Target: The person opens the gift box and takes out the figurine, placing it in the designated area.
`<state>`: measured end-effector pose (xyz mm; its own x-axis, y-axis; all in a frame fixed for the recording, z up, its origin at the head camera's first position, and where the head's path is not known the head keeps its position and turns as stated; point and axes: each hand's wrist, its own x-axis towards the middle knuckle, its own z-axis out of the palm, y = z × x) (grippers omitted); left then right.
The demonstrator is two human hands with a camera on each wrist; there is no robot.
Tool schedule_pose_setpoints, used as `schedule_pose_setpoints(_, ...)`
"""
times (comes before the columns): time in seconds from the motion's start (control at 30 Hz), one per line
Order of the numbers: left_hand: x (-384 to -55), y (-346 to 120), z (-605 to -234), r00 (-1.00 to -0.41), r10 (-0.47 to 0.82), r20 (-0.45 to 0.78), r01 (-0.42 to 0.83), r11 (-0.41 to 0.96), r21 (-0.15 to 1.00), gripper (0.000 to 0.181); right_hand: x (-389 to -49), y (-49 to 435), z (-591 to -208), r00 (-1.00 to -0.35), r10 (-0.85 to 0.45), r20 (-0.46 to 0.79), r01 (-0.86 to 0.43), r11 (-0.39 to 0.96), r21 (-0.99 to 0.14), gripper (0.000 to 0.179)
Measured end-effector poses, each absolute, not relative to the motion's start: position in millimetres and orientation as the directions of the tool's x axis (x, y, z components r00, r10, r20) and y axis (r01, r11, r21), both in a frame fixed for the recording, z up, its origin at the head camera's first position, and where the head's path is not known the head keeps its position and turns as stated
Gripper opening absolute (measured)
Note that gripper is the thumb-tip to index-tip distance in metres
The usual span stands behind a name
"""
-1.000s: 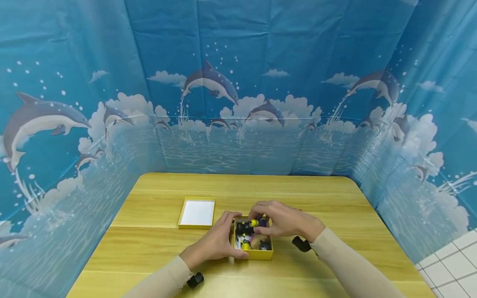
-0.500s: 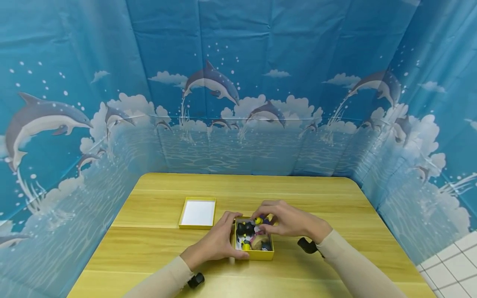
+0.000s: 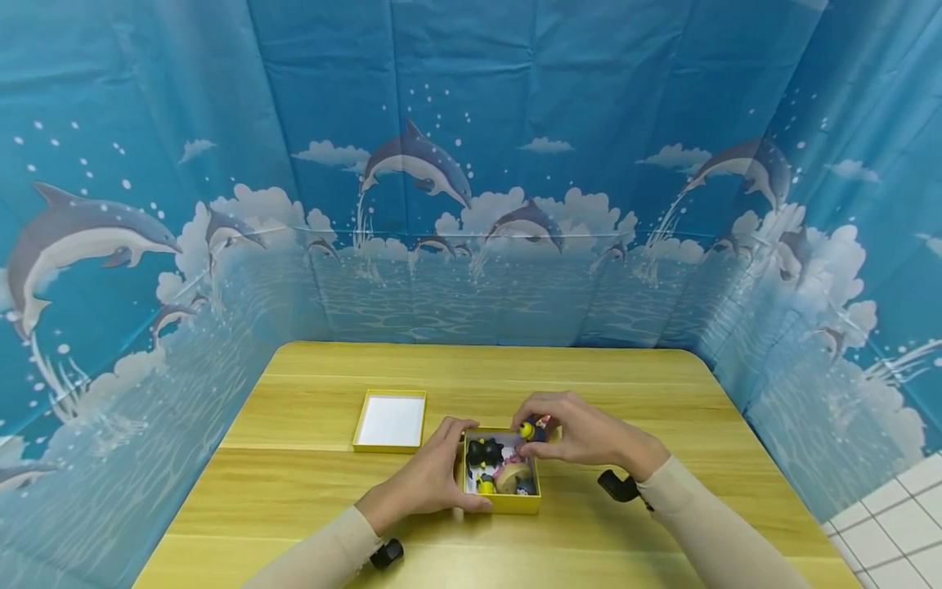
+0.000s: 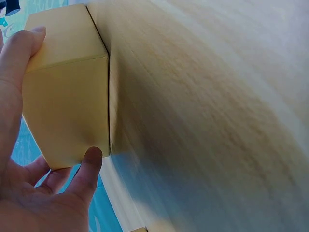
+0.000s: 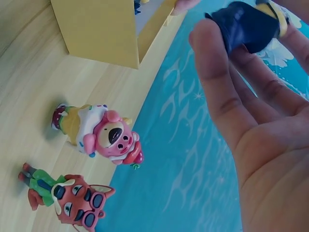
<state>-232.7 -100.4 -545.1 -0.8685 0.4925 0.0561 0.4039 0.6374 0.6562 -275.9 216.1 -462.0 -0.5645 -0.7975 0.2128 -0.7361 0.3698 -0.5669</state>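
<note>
My left hand (image 3: 434,470) grips the left side of a yellow box (image 3: 508,505), thumb at the near side and fingers at the far side. In the left wrist view its fingertips press the plain outer walls. Several small toys lie inside, among them a black one (image 3: 486,452), a yellow one (image 3: 486,484) and a round tan piece (image 3: 513,478). Just above the box's far right corner, my right hand (image 3: 592,433) pinches a small toy figure (image 3: 528,429) between thumb and fingers. The right wrist view shows its dark blue part (image 5: 244,26) and a yellow band.
A shallow yellow lid (image 3: 390,420) with a white inside lies left of the box on the wooden table (image 3: 309,491). In the right wrist view, a pink bear figurine (image 5: 113,135) and a fox figurine (image 5: 72,198) stand beside the box. A dolphin-print curtain (image 3: 471,286) surrounds the table.
My right hand has moved up and to the right, lifting the blue and yellow figure from among the toys in the box. The left hand and box have stayed in place.
</note>
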Motion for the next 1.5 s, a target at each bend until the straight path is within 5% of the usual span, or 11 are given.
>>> schedule_pose_setpoints(1.5, -231, -99, -542, -0.874, 0.484, 0.039, 0.388, 0.647, 0.657, 0.128, -282, 275, -466, -0.658, -0.625, 0.419, -0.734, 0.409, -0.543, 0.022)
